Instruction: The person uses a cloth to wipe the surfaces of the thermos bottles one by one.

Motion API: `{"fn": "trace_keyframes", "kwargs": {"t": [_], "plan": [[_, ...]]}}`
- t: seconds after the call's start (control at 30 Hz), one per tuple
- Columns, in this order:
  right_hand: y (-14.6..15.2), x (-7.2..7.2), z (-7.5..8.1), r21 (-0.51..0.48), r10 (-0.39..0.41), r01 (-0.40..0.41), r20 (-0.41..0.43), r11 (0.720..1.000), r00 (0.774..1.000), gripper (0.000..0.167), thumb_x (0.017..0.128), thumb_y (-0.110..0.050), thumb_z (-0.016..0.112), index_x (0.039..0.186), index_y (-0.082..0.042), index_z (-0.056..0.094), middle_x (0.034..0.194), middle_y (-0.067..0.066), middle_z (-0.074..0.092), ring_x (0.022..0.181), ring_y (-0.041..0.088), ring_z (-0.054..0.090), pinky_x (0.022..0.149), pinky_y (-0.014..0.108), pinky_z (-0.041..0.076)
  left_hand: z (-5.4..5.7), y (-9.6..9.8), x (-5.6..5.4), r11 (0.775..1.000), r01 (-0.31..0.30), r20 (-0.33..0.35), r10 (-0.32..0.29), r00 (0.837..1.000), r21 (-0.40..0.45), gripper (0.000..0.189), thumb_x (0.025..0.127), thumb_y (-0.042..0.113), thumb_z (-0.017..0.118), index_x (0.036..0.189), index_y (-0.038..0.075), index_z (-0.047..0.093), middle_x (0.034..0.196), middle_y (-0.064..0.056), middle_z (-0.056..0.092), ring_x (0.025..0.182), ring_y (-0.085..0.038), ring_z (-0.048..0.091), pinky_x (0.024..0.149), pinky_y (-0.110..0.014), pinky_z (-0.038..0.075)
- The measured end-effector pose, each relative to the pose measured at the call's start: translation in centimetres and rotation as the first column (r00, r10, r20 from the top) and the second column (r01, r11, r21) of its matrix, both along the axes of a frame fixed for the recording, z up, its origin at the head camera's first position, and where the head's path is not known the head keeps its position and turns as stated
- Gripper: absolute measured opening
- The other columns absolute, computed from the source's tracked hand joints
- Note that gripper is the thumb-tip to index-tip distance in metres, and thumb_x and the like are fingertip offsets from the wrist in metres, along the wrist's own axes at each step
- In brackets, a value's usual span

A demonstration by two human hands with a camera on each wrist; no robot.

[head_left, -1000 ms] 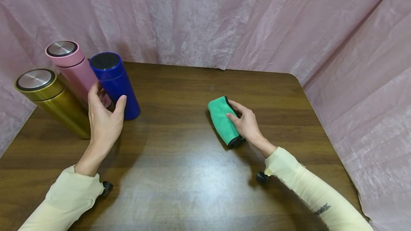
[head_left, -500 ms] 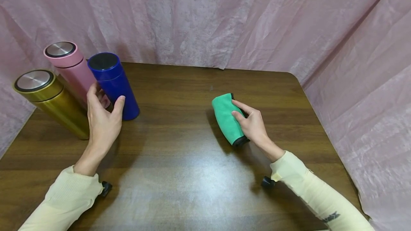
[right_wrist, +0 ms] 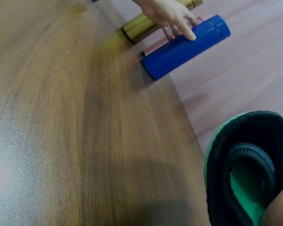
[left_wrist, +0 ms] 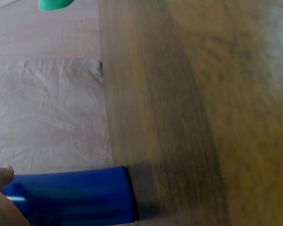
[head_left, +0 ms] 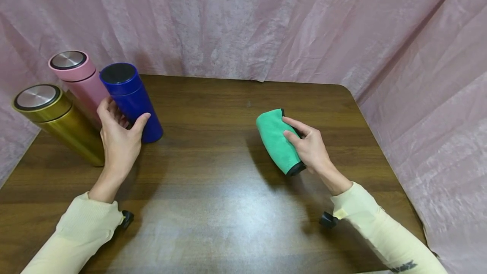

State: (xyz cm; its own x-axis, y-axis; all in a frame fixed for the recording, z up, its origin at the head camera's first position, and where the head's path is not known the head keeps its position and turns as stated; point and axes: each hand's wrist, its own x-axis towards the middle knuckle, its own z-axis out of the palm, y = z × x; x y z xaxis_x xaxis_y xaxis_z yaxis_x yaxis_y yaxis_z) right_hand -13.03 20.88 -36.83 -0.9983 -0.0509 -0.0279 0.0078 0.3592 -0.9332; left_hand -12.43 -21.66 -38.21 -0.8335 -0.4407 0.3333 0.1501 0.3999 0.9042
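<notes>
On the left a blue thermos flask with a dark lid stands upright. My left hand holds it from the near side, thumb across its front and curled fingers at its left. The left wrist view shows the flask's lower body and part of the thumb. To the right my right hand pinches a folded green cloth with black edging, thumb on top. Its shadow lies apart from it on the table. In the right wrist view the rolled end of the cloth shows its layers.
A pink flask stands behind the left hand, and a gold flask stands left of it, both with steel-topped lids. The brown wooden table ends at a pink curtain at the back and right.
My right hand has raised the green cloth off the table and drawn it slightly to the right. The left hand stays at the blue flask, and the view has shifted a little.
</notes>
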Motion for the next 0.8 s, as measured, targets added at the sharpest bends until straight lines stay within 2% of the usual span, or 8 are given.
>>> {"fn": "trace_keyframes", "kwargs": {"t": [0.13,0.23,0.33,0.63,0.8], "plan": [[0.5,0.2,0.2,-0.02,0.0,0.001,0.018,1.0,1.0,0.042,0.104,-0.015,0.065,0.146,-0.018,0.062,0.148,0.007,0.057,0.129,0.024,0.056,0.09,0.022,0.051,-0.2,-0.1,-0.4,0.998,-0.036,0.031,0.037,0.999,-0.043,0.081,0.094,0.024,0.079,0.158,0.022,0.03,0.155,-0.008,0.049,0.134,-0.025,0.053,0.113,-0.038,0.044],[0.8,0.3,0.5,-0.032,-0.003,0.004,0.034,0.999,0.999,0.041,0.104,-0.017,0.065,0.145,-0.02,0.062,0.147,0.005,0.058,0.124,0.024,0.057,0.085,0.022,0.053,-0.2,0.0,-0.6,0.996,-0.059,0.048,0.063,0.997,-0.072,0.078,0.095,0.028,0.078,0.158,0.022,0.033,0.152,-0.009,0.053,0.131,-0.027,0.057,0.111,-0.04,0.046],[1.1,0.4,0.7,-0.044,-0.005,0.007,0.047,0.999,0.999,0.041,0.104,-0.017,0.066,0.145,-0.021,0.062,0.147,0.005,0.058,0.121,0.024,0.058,0.084,0.023,0.054,0.0,0.2,-0.9,0.996,-0.06,0.052,0.063,0.997,-0.065,0.075,0.095,0.028,0.078,0.157,0.021,0.036,0.15,-0.01,0.055,0.129,-0.028,0.059,0.11,-0.039,0.047],[1.5,0.5,1.3,-0.063,-0.012,0.015,0.054,0.998,0.998,0.042,0.104,-0.017,0.065,0.146,-0.018,0.061,0.143,0.012,0.058,0.11,0.022,0.059,0.077,0.024,0.056,0.5,0.9,-0.8,1.0,-0.004,0.062,0.006,0.998,-0.026,0.075,0.093,0.022,0.08,0.155,0.017,0.038,0.15,-0.011,0.053,0.134,-0.026,0.056,0.112,-0.033,0.045],[1.8,0.5,1.5,-0.06,-0.027,0.03,0.048,0.998,0.998,0.043,0.104,-0.018,0.065,0.146,-0.018,0.061,0.142,0.011,0.059,0.106,0.021,0.06,0.076,0.024,0.055,0.6,1.7,-0.7,0.998,0.051,0.059,-0.05,0.997,-0.02,0.076,0.093,0.017,0.08,0.155,0.012,0.037,0.152,-0.013,0.052,0.136,-0.027,0.054,0.114,-0.034,0.043]]}}
